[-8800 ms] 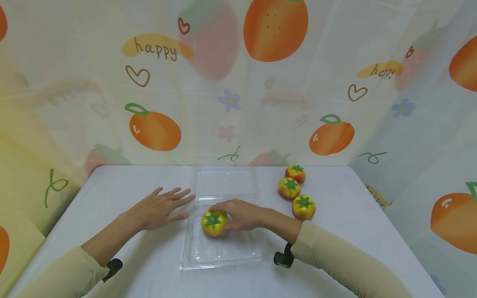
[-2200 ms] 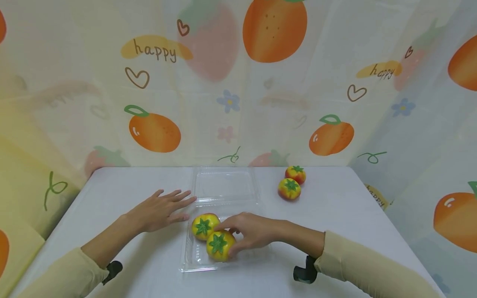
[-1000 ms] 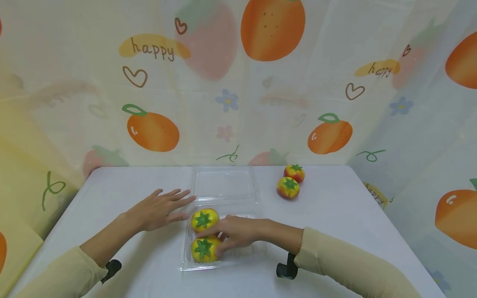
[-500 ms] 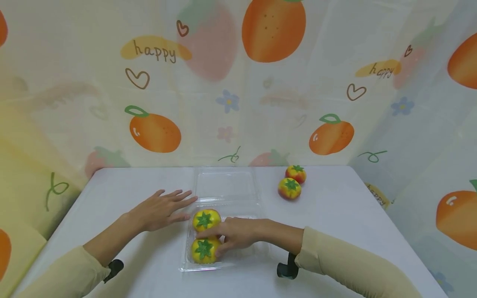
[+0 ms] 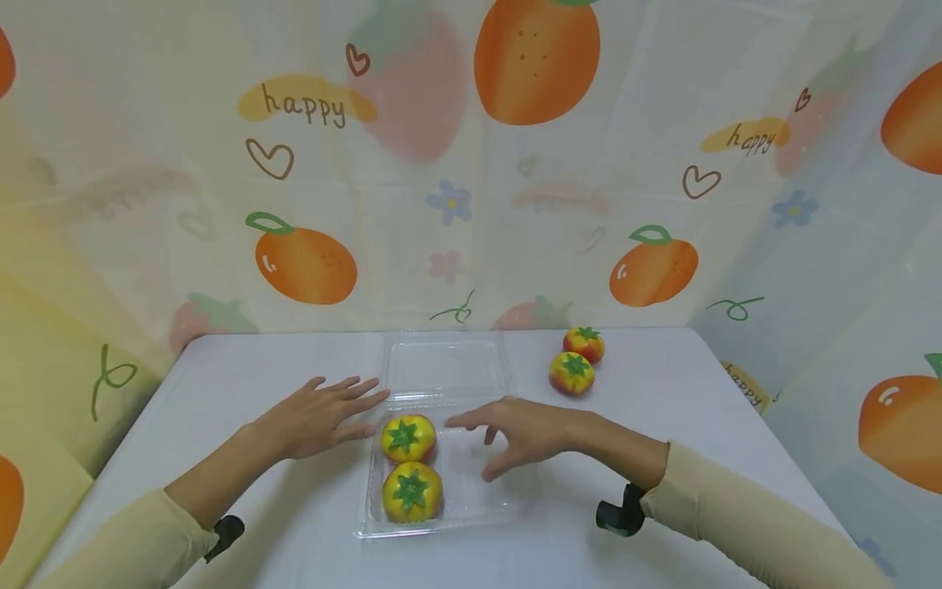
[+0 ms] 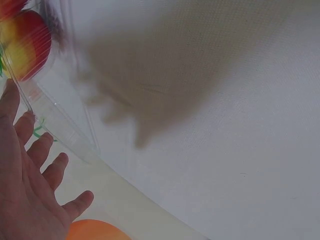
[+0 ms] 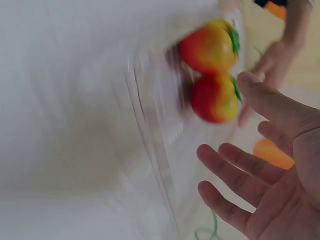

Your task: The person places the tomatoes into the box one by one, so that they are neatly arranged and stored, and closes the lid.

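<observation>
Two yellow-and-red, tomato-like fruits with green star-shaped caps, a rear one and a front one, sit along the left side of a clear plastic clamshell box. My right hand hovers over the box's right half, fingers spread and holding nothing. In the right wrist view its fingers are apart from both fruits. My left hand is stretched out at the box's left edge, fingertips right by the rim near the hinge. The left wrist view shows its loosely spread fingers beside the clear wall.
Two more such fruits, a nearer one and a farther one, stand at the back right of the white table. The box's lid lies flat behind its base. A fruit-print curtain hangs behind the table.
A second fruit has come from the right group into the box and been pushed to the left side. My right hand has let go and drawn back rightward; the left hand stays put.
</observation>
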{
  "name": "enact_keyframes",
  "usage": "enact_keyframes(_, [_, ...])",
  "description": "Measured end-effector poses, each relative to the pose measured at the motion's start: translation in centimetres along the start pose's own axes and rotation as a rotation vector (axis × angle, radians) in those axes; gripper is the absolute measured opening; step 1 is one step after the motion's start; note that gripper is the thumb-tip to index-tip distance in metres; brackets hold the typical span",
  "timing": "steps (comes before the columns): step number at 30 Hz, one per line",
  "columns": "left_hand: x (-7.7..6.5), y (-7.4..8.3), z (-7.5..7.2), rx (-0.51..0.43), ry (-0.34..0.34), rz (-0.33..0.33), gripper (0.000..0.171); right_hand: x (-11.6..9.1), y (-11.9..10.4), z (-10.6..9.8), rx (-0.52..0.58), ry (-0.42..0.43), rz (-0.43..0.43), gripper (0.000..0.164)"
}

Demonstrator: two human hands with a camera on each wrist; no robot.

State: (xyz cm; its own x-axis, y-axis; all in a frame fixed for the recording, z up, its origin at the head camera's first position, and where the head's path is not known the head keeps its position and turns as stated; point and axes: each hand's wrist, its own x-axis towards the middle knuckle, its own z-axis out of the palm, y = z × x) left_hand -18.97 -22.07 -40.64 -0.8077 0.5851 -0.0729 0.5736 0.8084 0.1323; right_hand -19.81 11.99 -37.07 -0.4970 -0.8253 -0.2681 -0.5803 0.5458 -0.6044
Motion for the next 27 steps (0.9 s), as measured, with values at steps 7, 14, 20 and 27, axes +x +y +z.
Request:
enact_keyframes(7, [-0.1,0.2,-0.2,0.024,0.008,0.015,0.060,-3.6,2.8,-3.6,0.003,0.252,0.077,0.079])
enact_keyframes(14, [-0.1,0.1,-0.2,0.011,0.008,0.016,0.061,-6.5,6.7,-5.3,-0.028,0.455,0.127,0.087])
enact_keyframes(20, [0.0,0.0,0.0,0.016,0.011,0.020,0.062,-7.6,9.5,-4.8,-0.032,0.545,0.107,0.086])
enact_keyframes(27, [-0.1,0.0,0.2,0.011,0.007,0.007,0.061,-8.0,12.4,-3.6,0.022,0.665,0.121,0.079])
